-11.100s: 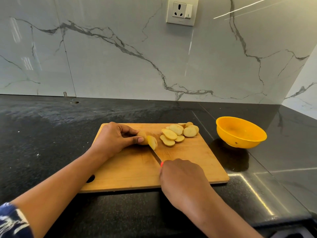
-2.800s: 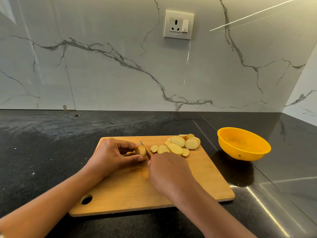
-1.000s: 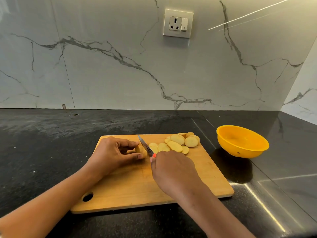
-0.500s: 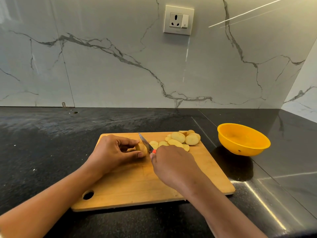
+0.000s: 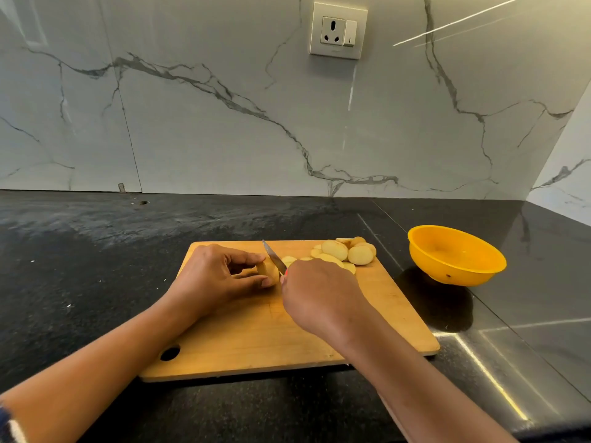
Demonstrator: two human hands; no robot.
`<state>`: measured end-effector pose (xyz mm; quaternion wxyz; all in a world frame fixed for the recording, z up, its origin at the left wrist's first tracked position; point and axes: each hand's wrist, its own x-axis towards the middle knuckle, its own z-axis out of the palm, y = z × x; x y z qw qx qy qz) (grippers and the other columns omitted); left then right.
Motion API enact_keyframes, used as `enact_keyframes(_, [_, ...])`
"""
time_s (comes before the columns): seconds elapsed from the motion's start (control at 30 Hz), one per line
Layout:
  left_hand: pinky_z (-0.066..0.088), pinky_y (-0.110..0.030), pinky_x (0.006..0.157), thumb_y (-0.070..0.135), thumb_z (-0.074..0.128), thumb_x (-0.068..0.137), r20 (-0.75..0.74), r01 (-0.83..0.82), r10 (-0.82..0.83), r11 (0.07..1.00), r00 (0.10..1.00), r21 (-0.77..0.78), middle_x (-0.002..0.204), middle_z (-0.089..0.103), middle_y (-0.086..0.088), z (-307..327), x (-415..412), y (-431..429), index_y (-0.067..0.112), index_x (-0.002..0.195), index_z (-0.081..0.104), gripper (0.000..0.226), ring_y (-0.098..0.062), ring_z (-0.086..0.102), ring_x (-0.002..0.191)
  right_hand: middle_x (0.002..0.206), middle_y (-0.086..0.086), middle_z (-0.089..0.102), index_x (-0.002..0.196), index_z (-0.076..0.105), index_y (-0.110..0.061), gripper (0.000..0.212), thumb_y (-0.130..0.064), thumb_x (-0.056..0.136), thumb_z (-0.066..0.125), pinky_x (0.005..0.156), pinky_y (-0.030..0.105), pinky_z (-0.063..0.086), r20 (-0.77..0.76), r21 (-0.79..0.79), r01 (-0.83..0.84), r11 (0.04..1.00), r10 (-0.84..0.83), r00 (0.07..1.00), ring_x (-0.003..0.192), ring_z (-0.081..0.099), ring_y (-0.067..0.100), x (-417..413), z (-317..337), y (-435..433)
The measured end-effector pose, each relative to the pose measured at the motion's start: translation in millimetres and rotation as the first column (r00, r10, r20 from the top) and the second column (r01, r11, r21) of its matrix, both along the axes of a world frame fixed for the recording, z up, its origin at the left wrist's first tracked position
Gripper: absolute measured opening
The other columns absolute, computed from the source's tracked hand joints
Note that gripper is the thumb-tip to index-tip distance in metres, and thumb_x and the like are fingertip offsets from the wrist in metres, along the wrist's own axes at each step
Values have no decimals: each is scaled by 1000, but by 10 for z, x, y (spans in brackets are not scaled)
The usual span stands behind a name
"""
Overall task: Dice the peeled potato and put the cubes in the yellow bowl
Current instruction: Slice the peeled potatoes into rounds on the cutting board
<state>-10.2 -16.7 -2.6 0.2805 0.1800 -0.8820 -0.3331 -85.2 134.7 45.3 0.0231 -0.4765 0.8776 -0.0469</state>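
a patterned sleeve edge (image 5: 9, 426) shows at the bottom left corner. on the black counter (image 5: 80, 282) lies a wooden cutting board (image 5: 256, 340) with a round hole (image 5: 169, 352) at its near left corner. both forearms reach over it and the two hands sit close together at the middle of the board. the right hand (image 5: 319, 298) is curled round a knife (image 5: 274, 257), its handle hidden but for a red speck, the blade pointing away and tilted up to the left. the left hand (image 5: 217, 279) pinches the potato end piece (image 5: 267, 270) between thumb and curled fingers, and the blade rests against the piece's right side. round potato slices (image 5: 345, 254) lie piled at the far right corner of the board, a few trailing toward the knife. the yellow bowl (image 5: 457, 260) stands on the counter to the right, apart from the board. behind rises a veined marble wall (image 5: 224, 123) with a socket (image 5: 338, 30).
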Motion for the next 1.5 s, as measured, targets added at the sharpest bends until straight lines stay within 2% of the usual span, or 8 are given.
enact_keyframes(0.1, [53,-13,74,51,72,51,-12,-6,7,1000,1000,18,84,68,21,16,12,-1,26,99,73,54,7,62,83,83,2,52,112,60,-11,26,-26,102,41,58,27,36,52,3,23,1000,-23,998,79,51,17,-19,-2,-124])
enact_keyframes(0.17, [53,-17,76,49,75,51,-26,-2,2,1000,1000,21,84,68,21,12,17,-1,26,97,73,52,6,63,84,95,4,57,115,58,-12,27,-27,102,41,66,30,37,66,26,15,1000,-17,998,82,49,18,-3,-34,-137])
enact_keyframes(0.33, [48,-5,75,46,77,52,-12,4,-4,999,1000,37,92,70,15,-10,4,-34,21,102,73,56,11,61,88,83,2,48,114,58,-11,26,-26,103,40,61,29,34,38,62,1,998,-4,999,77,47,17,45,-102,-24])
enact_keyframes(0.53, [47,-3,71,52,72,50,-6,0,0,998,1000,65,90,67,18,-5,9,-12,21,102,72,60,12,61,86,109,7,61,119,56,-11,26,-20,101,41,72,30,38,46,115,-6,993,1,999,94,57,21,79,-120,-166])
enact_keyframes(0.73, [49,-6,67,44,79,49,7,-10,9,978,1000,210,89,71,13,4,-2,-44,31,95,71,48,8,64,85,85,2,49,113,57,-14,20,-24,101,44,65,30,39,77,241,-24,970,5,997,80,49,20,180,-176,325])
enact_keyframes(1.0, [52,-10,73,35,81,54,0,5,-5,967,1000,256,92,72,10,15,12,-50,26,98,71,45,3,66,88,75,-5,43,105,60,-16,30,-32,103,34,70,30,39,94,24,81,996,-83,992,82,50,15,-46,-227,267])
enact_keyframes(1.33, [46,-2,71,47,77,51,1,-19,19,996,1000,85,93,67,20,3,30,-15,28,100,72,53,15,58,88,85,-2,57,107,61,-19,39,-44,102,30,65,29,42,122,-154,111,982,-92,988,83,58,15,-55,-205,240])
enact_keyframes(1.5, [48,-6,74,53,74,51,8,-38,38,999,999,12,94,66,23,8,50,-13,28,102,72,57,9,61,85,102,3,63,114,59,-16,41,-42,103,30,71,31,47,82,-142,61,988,-50,995,89,60,18,24,-174,180])
